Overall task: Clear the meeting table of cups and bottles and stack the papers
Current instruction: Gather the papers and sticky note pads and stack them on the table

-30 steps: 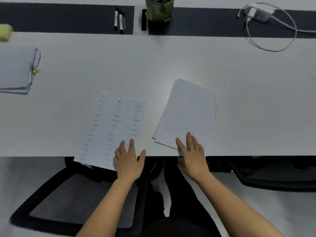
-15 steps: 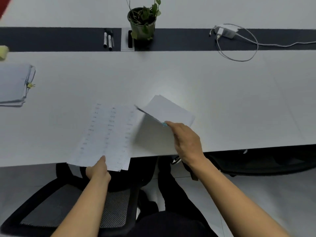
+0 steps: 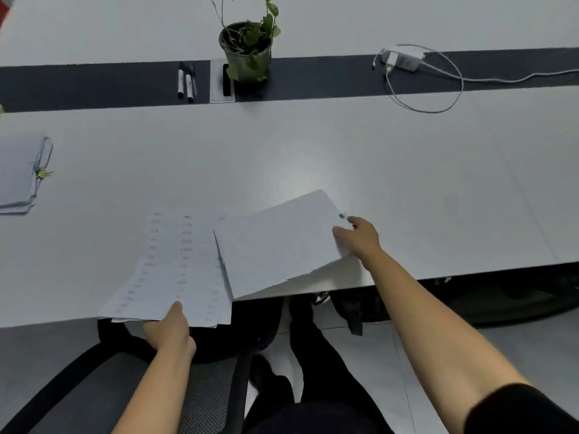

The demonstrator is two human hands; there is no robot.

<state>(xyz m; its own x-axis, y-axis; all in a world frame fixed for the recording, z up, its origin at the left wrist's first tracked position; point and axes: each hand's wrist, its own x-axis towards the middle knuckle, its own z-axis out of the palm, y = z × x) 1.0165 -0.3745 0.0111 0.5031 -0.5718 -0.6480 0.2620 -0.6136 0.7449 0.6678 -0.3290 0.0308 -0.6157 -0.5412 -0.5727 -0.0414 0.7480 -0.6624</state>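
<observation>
Clipped stack [image 3: 275, 245]: edge-up half a second ago, now nearly flat, its left edge overlapping the printed sheets [image 3: 175, 267] at the worktop's [image 3: 313, 145] near edge.
Right hand [image 3: 360, 239]: fingers clamped on the stack's clip side.
Left hand [image 3: 170, 332]: still pinching the sheets' overhanging edge.

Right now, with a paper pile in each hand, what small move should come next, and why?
Probably slide the clipped blank bundle in the right hand leftward, squarely over the printed sheets that the left hand pinches at their near edge. The bundle overlaps only their right margin, so the two are not yet one stack.
</observation>
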